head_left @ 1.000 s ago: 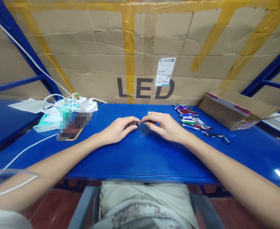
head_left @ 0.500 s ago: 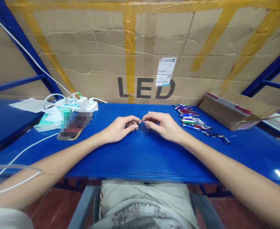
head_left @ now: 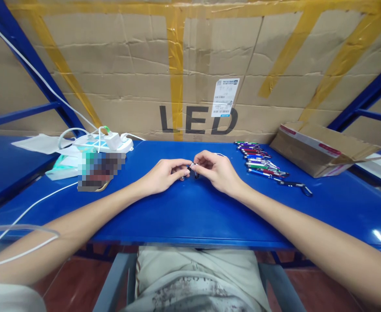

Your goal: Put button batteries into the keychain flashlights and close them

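In the head view, my left hand (head_left: 161, 177) pinches a small black pen-like piece with a silver end (head_left: 190, 167) between thumb and fingers. My right hand (head_left: 216, 171) is closed on the silver end of the same piece. A small dark clip-like part (head_left: 197, 175) hangs just below the right fingertips. Fingers cover most of the piece, so its full shape is hidden. Both hands hover low over the middle of the blue table (head_left: 190, 216).
Several coloured pens with clips (head_left: 258, 160) lie in a row at right, a black one with a carabiner (head_left: 291, 184) nearest. Behind them stands an open cardboard box (head_left: 320, 149). A phone (head_left: 102, 171), power strip (head_left: 125, 144) and white cables occupy the left.
My right hand has shifted slightly left and rolled, with its fingers raised a little. More of the silver end shows between the hands. My left hand stays nearly still.
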### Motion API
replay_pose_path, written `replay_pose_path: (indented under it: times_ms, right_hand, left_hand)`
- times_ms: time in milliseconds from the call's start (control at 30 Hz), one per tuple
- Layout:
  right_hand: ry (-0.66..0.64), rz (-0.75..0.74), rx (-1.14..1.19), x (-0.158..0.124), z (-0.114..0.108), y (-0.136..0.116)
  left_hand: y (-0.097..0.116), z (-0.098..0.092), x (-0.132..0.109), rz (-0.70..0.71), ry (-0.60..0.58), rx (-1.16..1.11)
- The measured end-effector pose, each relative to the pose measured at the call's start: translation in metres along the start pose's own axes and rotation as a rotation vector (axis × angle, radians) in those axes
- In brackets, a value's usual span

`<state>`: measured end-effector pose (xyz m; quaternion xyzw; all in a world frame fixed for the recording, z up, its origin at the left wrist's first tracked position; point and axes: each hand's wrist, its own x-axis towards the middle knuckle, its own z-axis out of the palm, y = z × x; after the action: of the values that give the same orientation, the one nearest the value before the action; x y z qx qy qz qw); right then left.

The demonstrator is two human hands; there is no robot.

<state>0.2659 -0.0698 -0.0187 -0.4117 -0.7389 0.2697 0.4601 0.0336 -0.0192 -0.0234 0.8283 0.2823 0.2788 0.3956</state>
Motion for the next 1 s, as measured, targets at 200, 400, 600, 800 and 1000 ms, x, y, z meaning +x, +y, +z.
replay_pose_path:
  times_ms: [200,400,600,800,1000]
  right_hand:
    - [0.010,0.001,0.002,-0.001,0.003,0.000]
    - [0.006,-0.006,0.010,0.001,0.003,0.004]
    - [-0.042,-0.019,0.050,0.001,-0.001,0.003]
    - [-0.059,-0.054,0.005,0.000,-0.002,-0.002]
    - [-0.051,-0.098,-0.036,0.001,-0.006,-0.007]
  left_hand:
    - [0.001,-0.001,0.000,0.094,0.022,0.084]
    - [0.002,-0.004,0.003,0.054,-0.068,0.000]
    - [0.002,-0.015,0.005,0.042,-0.195,-0.031]
    - [-0.007,-0.018,0.008,0.005,-0.174,-0.118]
    - [-0.005,-0.020,0.010,0.004,-0.166,-0.150]
